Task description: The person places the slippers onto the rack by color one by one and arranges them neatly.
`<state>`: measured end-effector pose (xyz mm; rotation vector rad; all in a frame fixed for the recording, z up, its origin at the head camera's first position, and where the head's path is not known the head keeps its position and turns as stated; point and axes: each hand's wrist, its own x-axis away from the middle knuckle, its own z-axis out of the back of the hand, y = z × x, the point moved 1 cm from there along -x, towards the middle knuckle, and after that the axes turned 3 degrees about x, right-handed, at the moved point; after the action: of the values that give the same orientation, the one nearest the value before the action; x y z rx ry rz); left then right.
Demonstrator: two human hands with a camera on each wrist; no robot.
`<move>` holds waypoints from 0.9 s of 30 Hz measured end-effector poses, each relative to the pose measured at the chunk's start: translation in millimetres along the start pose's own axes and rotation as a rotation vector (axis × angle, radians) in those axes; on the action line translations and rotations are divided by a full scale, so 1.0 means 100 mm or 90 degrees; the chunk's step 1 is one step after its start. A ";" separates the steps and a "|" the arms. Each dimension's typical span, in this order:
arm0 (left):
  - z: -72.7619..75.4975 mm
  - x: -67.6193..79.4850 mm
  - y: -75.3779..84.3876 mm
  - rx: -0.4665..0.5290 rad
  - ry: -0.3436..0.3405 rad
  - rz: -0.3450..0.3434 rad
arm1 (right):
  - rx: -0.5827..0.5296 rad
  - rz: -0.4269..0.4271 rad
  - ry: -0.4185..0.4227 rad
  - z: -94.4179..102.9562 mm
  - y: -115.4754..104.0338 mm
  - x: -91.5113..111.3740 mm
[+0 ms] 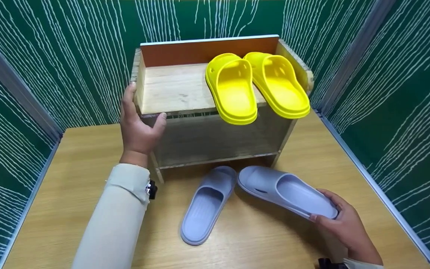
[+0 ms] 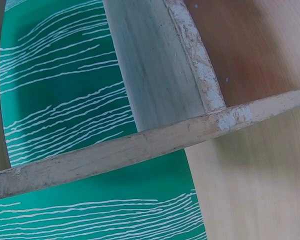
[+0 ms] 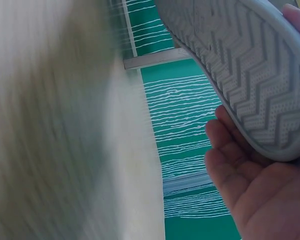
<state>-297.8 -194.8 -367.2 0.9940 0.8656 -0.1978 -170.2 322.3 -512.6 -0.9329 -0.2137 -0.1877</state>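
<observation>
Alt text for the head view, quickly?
The right hand grips a gray slipper at the heel; its mate lies before a wooden rack. The left hand holds the rack's left corner. Two yellow slippers sit on top.

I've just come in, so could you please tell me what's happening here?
A person's right hand grips one lavender slipper by its heel, that end raised. Their left hand holds the left front corner of a wooden rack. The other lavender slipper lies by the rack's front, and two yellow slippers rest on its top, toward the right.
</observation>
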 end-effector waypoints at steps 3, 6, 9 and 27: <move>0.00 0.00 -0.01 0.001 0.001 -0.001 | -0.008 0.007 0.000 0.01 -0.01 0.01; -0.01 0.00 -0.01 -0.003 0.001 -0.004 | -0.018 0.014 0.002 0.02 -0.02 0.02; -0.01 0.00 -0.02 -0.003 0.002 -0.005 | -0.021 0.030 0.015 0.01 -0.04 0.03; 0.00 0.00 -0.01 -0.003 0.002 0.001 | -0.124 0.042 0.087 -0.18 -0.24 0.02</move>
<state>-298.2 -195.0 -367.9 0.9914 0.8673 -0.1926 -172.9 293.5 -503.9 -1.1150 -0.0386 -0.2124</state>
